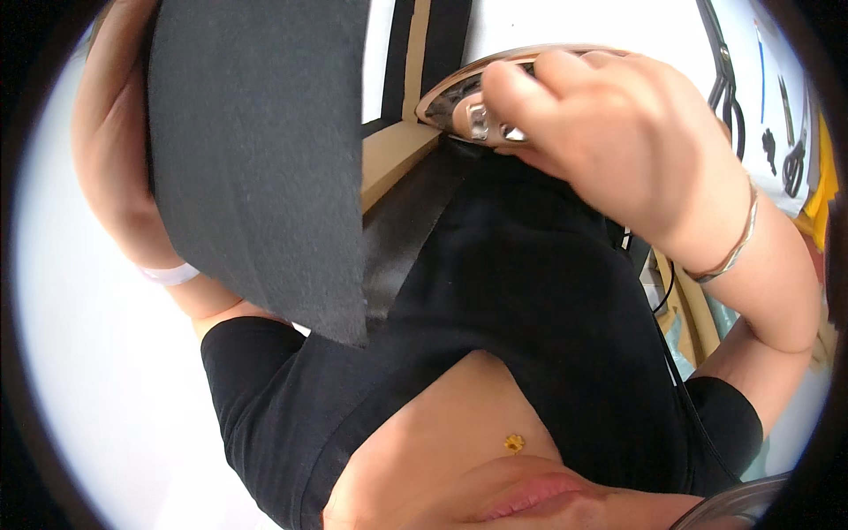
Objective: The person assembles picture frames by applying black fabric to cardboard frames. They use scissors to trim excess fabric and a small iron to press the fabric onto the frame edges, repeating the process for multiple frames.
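Black panel at left, shiny curved piece in the right hand

Panel first: the black panel [261,159] fills the left part of the view in front of the person's body, plain matte black on the side facing up. Long axis runs up and down the view; straight right edge, lower right corner tapering to a point toward the chest. Fine-grained texture, leather- or paper-like.

Tan strips [399,157], wood- or board-like, show just right of it: one slants under the panel's edge, another runs up between black bands. Smoother, slightly glossy black lining [395,252] below.

Right hand [609,132]: fingers closed around a shiny curved piece [446,99], copper-toned rim, dark reflective inner face. Narrow tip points left, to where the tan strips meet; rim arcs up and right. Contact at tip: can't tell. Clear glassy bits by the fingers.

Left hand [110,163]: along the panel's left side, partly covered by it; can't tell whether it grips. White band [170,274] behind it.

Also: twisted metal bracelet [731,243], black shirt [548,256], yellow flower pendant [515,443], black cords [726,84] upper right, yellow item [826,190] at the right rim.
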`<action>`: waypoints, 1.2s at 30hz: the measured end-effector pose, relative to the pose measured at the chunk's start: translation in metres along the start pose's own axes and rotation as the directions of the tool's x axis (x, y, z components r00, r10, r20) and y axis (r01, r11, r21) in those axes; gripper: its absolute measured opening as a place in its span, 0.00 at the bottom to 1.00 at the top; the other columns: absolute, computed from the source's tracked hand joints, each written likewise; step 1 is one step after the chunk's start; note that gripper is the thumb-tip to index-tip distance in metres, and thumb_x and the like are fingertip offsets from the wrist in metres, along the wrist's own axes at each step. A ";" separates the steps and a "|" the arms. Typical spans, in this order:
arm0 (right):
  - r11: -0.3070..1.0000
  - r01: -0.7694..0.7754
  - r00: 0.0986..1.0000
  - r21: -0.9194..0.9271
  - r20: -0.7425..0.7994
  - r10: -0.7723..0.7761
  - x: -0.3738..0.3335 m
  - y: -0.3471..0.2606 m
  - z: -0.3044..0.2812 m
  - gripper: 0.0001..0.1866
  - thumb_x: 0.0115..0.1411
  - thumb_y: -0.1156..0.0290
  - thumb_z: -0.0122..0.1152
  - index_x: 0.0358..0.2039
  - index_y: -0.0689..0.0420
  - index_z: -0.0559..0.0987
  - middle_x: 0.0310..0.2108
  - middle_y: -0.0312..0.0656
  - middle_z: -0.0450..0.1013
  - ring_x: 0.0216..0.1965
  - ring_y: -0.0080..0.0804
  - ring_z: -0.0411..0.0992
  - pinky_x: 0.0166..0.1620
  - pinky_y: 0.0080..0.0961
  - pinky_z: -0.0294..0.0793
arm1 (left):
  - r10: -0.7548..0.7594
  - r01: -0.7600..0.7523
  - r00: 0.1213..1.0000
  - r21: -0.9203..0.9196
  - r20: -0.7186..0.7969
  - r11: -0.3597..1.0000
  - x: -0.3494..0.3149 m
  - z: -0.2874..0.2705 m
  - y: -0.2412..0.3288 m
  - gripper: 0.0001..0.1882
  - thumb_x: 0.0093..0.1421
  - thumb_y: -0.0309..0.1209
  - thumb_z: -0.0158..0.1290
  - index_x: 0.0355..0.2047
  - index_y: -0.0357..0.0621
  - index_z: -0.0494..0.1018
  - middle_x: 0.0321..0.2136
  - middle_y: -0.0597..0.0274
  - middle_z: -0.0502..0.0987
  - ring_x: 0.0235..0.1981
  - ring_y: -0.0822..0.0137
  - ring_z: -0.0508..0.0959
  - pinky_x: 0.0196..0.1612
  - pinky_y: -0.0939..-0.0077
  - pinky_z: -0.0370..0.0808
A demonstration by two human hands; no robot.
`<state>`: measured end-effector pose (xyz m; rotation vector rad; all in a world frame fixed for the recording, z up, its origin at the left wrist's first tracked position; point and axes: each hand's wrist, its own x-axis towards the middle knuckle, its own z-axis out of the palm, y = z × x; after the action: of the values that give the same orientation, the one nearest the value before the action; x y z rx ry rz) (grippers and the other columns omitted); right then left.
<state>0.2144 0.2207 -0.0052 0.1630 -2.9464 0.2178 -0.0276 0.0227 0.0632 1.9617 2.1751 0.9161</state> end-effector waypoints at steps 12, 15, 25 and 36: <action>0.870 0.045 0.815 0.491 0.486 -0.316 0.075 0.040 -0.047 0.16 0.71 0.66 0.51 0.54 0.58 0.76 0.37 0.49 0.80 0.40 0.45 0.81 0.41 0.33 0.82 | -0.447 0.247 0.864 -0.580 -0.232 0.777 0.031 0.037 0.025 0.21 0.72 0.44 0.50 0.51 0.37 0.73 0.36 0.54 0.80 0.31 0.75 0.82 0.34 0.83 0.80; 0.808 -0.046 0.908 0.588 0.362 -0.212 0.067 0.032 -0.042 0.17 0.70 0.64 0.52 0.51 0.61 0.78 0.36 0.52 0.80 0.39 0.48 0.81 0.40 0.35 0.81 | -0.564 0.386 0.784 -0.510 -0.258 0.769 0.035 0.041 0.047 0.23 0.70 0.46 0.52 0.51 0.37 0.73 0.36 0.53 0.80 0.29 0.74 0.81 0.34 0.84 0.79; 0.994 -0.109 0.989 -0.012 0.103 0.109 0.033 0.004 -0.010 0.15 0.63 0.61 0.65 0.44 0.54 0.75 0.29 0.44 0.80 0.32 0.44 0.81 0.35 0.34 0.80 | -0.711 0.372 0.686 -0.766 -0.153 0.524 0.049 0.035 0.079 0.18 0.70 0.35 0.53 0.53 0.34 0.76 0.42 0.55 0.82 0.39 0.70 0.81 0.44 0.82 0.77; 0.916 -0.350 0.937 -0.196 -0.081 0.341 0.092 0.099 -0.001 0.17 0.62 0.55 0.61 0.36 0.58 0.83 0.28 0.51 0.81 0.31 0.48 0.81 0.38 0.39 0.81 | -0.628 0.378 0.776 -0.750 -0.064 0.543 0.055 0.032 0.051 0.18 0.70 0.31 0.54 0.56 0.32 0.75 0.44 0.57 0.83 0.39 0.73 0.82 0.43 0.85 0.78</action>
<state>0.1126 0.3093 -0.0006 -0.3906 -2.9060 -0.0423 0.0207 0.0860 0.0792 0.7702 1.8857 1.6946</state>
